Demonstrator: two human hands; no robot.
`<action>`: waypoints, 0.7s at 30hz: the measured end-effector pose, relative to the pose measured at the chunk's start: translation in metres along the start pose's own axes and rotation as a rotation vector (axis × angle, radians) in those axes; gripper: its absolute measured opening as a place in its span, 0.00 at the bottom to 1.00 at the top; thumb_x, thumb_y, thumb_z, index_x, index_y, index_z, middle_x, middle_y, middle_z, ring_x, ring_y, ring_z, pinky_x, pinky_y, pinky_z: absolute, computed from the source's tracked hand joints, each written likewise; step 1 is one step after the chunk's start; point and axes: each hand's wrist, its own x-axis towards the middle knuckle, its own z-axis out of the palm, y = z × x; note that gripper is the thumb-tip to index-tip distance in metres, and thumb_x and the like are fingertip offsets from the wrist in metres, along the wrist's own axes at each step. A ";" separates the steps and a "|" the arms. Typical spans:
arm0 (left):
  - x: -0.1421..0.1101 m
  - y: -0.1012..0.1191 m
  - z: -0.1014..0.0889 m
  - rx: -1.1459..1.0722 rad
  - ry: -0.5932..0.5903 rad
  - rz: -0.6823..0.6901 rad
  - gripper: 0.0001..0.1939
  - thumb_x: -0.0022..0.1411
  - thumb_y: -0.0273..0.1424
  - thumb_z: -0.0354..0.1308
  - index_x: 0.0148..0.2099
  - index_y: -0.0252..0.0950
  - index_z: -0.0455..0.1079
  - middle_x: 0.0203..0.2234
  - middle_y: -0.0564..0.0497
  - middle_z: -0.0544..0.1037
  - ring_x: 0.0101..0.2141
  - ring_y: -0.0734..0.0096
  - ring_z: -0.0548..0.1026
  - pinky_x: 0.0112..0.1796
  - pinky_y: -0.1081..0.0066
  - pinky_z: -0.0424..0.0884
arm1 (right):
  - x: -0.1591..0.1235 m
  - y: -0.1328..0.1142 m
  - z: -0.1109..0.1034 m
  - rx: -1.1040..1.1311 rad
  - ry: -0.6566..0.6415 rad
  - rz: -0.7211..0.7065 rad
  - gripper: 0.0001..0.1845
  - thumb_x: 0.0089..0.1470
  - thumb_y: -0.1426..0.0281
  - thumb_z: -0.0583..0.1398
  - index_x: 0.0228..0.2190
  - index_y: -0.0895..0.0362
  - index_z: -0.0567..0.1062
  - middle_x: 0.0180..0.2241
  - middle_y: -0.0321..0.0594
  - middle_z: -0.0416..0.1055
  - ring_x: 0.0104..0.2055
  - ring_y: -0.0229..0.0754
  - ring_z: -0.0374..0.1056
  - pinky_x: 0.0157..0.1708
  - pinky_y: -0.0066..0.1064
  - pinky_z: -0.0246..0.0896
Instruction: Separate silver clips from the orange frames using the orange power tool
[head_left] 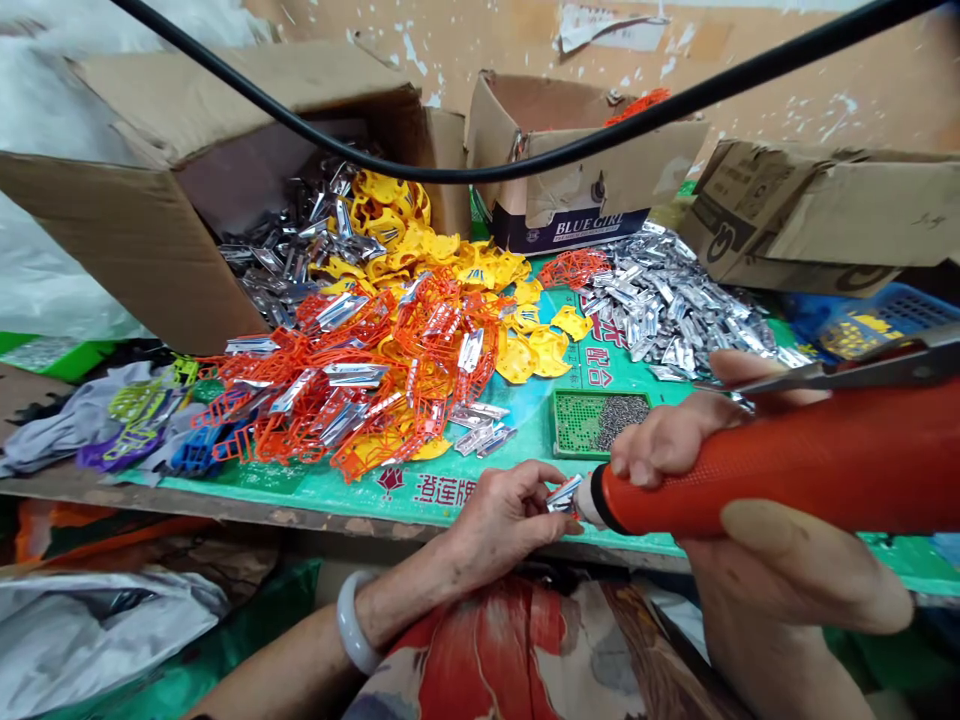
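My left hand is closed, pinching a small shiny silver plastic part near the table's front edge. My right hand wraps around a red electric screwdriver with a metal lever along its top. The driver lies nearly level, its white nose pressed against the silver part; the bit itself is hidden. Just behind the nose sits a green tray with tiny dark screws heaped on its right side. A few loose silver pieces lie beyond my left hand.
Orange frames and yellow pieces pile up at the left-centre. Silver parts heap at the back right. Open cardboard boxes stand behind, along with a blue basket. A black cable hangs across the view.
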 end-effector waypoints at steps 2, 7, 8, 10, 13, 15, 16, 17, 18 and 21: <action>0.000 0.001 0.000 -0.007 0.001 -0.002 0.16 0.52 0.32 0.62 0.44 0.35 0.72 0.23 0.56 0.72 0.25 0.76 0.68 0.26 0.77 0.62 | -0.001 -0.001 0.001 -0.015 0.006 0.001 0.31 0.47 0.67 0.65 0.52 0.53 0.62 0.28 0.36 0.69 0.29 0.42 0.67 0.36 0.43 0.65; 0.000 0.001 0.001 -0.010 0.006 -0.002 0.16 0.52 0.31 0.61 0.45 0.35 0.72 0.22 0.57 0.71 0.24 0.76 0.68 0.26 0.77 0.62 | -0.001 -0.002 0.001 -0.029 0.021 -0.015 0.31 0.47 0.67 0.65 0.52 0.53 0.63 0.28 0.36 0.69 0.28 0.42 0.67 0.34 0.43 0.65; 0.000 0.001 0.001 -0.011 0.005 -0.003 0.16 0.53 0.31 0.61 0.45 0.35 0.72 0.22 0.57 0.71 0.24 0.76 0.68 0.26 0.77 0.62 | 0.000 -0.001 0.000 -0.031 0.020 -0.008 0.31 0.46 0.67 0.65 0.52 0.53 0.63 0.28 0.36 0.69 0.28 0.42 0.67 0.34 0.43 0.65; 0.000 0.000 0.002 -0.015 -0.003 0.002 0.16 0.53 0.32 0.61 0.45 0.35 0.72 0.23 0.56 0.72 0.24 0.76 0.68 0.26 0.77 0.62 | 0.000 0.000 0.000 -0.031 0.012 -0.002 0.31 0.46 0.67 0.65 0.52 0.52 0.63 0.28 0.36 0.69 0.28 0.43 0.67 0.33 0.43 0.66; -0.001 0.000 0.002 -0.011 -0.021 0.013 0.16 0.54 0.32 0.60 0.46 0.36 0.71 0.23 0.56 0.73 0.24 0.76 0.68 0.26 0.77 0.61 | 0.001 0.001 -0.001 -0.039 0.011 -0.005 0.31 0.46 0.67 0.64 0.52 0.52 0.63 0.28 0.36 0.69 0.28 0.43 0.67 0.33 0.43 0.66; -0.001 0.001 0.002 -0.004 -0.030 0.011 0.16 0.54 0.31 0.60 0.46 0.36 0.71 0.23 0.56 0.73 0.24 0.76 0.67 0.25 0.77 0.61 | 0.000 0.001 -0.001 -0.055 0.023 0.003 0.30 0.46 0.66 0.64 0.51 0.52 0.64 0.27 0.36 0.69 0.28 0.43 0.67 0.33 0.43 0.66; -0.001 0.002 0.002 -0.003 -0.030 0.008 0.16 0.53 0.31 0.60 0.46 0.36 0.71 0.23 0.56 0.73 0.24 0.76 0.68 0.26 0.77 0.61 | 0.000 0.001 0.000 -0.065 0.027 0.012 0.30 0.46 0.66 0.64 0.51 0.51 0.64 0.27 0.36 0.69 0.28 0.43 0.67 0.33 0.42 0.67; -0.001 0.003 0.002 -0.005 -0.028 0.004 0.16 0.53 0.30 0.60 0.46 0.36 0.72 0.24 0.56 0.73 0.24 0.76 0.68 0.26 0.77 0.61 | 0.000 0.001 0.000 -0.073 0.030 0.020 0.30 0.46 0.65 0.65 0.51 0.51 0.64 0.27 0.36 0.69 0.28 0.43 0.67 0.33 0.42 0.67; -0.001 0.003 0.002 -0.008 -0.024 0.000 0.16 0.52 0.30 0.60 0.45 0.35 0.72 0.24 0.56 0.73 0.24 0.76 0.68 0.26 0.77 0.61 | 0.000 0.000 0.001 -0.080 0.030 0.024 0.30 0.46 0.65 0.65 0.51 0.51 0.64 0.27 0.35 0.69 0.28 0.43 0.67 0.33 0.42 0.67; 0.000 0.005 0.002 -0.018 -0.007 -0.012 0.15 0.51 0.29 0.60 0.44 0.34 0.73 0.24 0.56 0.73 0.24 0.76 0.68 0.26 0.77 0.61 | 0.000 0.000 0.002 -0.085 0.022 0.018 0.30 0.45 0.66 0.65 0.51 0.51 0.64 0.28 0.35 0.69 0.28 0.43 0.67 0.33 0.43 0.67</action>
